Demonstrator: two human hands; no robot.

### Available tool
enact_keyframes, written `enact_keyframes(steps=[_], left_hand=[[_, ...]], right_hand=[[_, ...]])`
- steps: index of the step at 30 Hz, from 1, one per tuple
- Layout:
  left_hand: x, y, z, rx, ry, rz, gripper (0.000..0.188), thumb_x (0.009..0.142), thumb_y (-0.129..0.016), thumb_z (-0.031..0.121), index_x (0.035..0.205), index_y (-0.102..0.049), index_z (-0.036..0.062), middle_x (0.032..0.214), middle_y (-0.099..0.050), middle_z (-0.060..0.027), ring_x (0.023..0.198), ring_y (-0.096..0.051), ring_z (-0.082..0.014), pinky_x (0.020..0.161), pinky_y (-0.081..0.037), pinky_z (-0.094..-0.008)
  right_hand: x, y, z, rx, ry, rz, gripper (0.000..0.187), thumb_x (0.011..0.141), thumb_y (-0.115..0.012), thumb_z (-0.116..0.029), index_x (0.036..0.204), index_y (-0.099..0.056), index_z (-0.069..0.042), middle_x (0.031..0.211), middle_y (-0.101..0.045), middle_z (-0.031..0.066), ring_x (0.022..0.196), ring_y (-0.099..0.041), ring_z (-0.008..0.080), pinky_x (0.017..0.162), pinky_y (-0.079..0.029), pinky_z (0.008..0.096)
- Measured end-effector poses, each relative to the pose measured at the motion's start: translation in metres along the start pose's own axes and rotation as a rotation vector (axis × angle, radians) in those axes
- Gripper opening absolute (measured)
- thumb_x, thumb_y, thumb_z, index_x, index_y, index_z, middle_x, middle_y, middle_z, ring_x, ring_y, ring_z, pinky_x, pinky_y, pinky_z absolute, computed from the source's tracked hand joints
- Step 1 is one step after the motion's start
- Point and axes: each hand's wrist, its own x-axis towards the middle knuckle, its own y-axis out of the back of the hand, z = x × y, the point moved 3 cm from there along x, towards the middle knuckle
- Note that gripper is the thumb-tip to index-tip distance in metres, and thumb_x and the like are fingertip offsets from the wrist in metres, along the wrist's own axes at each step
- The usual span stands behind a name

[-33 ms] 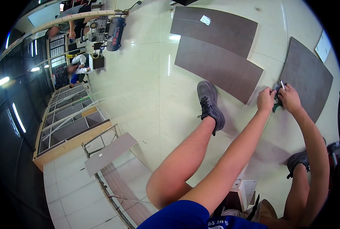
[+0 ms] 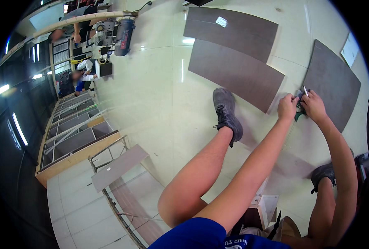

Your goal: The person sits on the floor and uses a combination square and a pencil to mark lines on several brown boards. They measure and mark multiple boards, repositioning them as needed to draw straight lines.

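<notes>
My left hand (image 2: 287, 107) is closed, thumb and fingertips pinching the near side of a small green and dark grey tool (image 2: 298, 115) whose exact kind I cannot make out. Close beside it, my right hand (image 2: 314, 106) has its fingers bent round a thin white pen-like stick (image 2: 305, 91) that points up and away. The right fingertips also meet the small tool, which they partly hide. Both hands are over the left edge of a dark brown panel (image 2: 333, 79) lying on the floor.
Two more brown panels (image 2: 234, 72) overlap on the tiled floor (image 2: 159, 83) to the left. A shoe (image 2: 226, 112) stands near them. Farther left are a compressor tank (image 2: 124, 37), a metal-framed stand with a board (image 2: 120, 168), and a partitioned cabinet frame (image 2: 78, 128). Several people work at far left.
</notes>
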Motion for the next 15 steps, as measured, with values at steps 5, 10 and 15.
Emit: enact_keyframes(steps=[5,10,15], left_hand=[[0.008,-0.013,-0.021,-0.072,-0.083,-0.067,0.02,0.089,-0.073,0.02,0.096,-0.074,0.0002,0.088,-0.072,-0.0192,0.082,-0.07,-0.0327,0.074,-0.053,-0.0444],[0.025,0.01,-0.015,0.068,-0.069,-0.236,0.033,0.091,-0.076,0.031,0.097,-0.076,-0.0016,0.089,-0.076,-0.0178,0.08,-0.073,-0.0262,0.075,-0.055,-0.0387],[0.032,0.004,-0.009,0.155,0.019,-0.277,0.039,0.09,-0.079,0.037,0.099,-0.077,-0.0009,0.09,-0.077,-0.0175,0.082,-0.074,-0.0256,0.078,-0.056,-0.0377]], right_hand=[[0.003,-0.013,0.008,-0.061,-0.032,0.02,0.024,0.09,-0.069,-0.032,0.09,-0.07,-0.008,0.102,-0.07,0.0165,0.109,-0.064,0.0369,0.093,-0.053,0.0478],[0.009,-0.003,0.008,0.159,-0.016,-0.049,0.022,0.088,-0.07,-0.029,0.088,-0.069,-0.007,0.09,-0.068,0.0129,0.098,-0.064,0.0341,0.087,-0.053,0.0465],[0.01,0.013,0.026,0.367,-0.076,-0.136,0.017,0.087,-0.063,-0.019,0.092,-0.067,-0.003,0.095,-0.071,0.0144,0.089,-0.067,0.0363,0.081,-0.053,0.0466]])
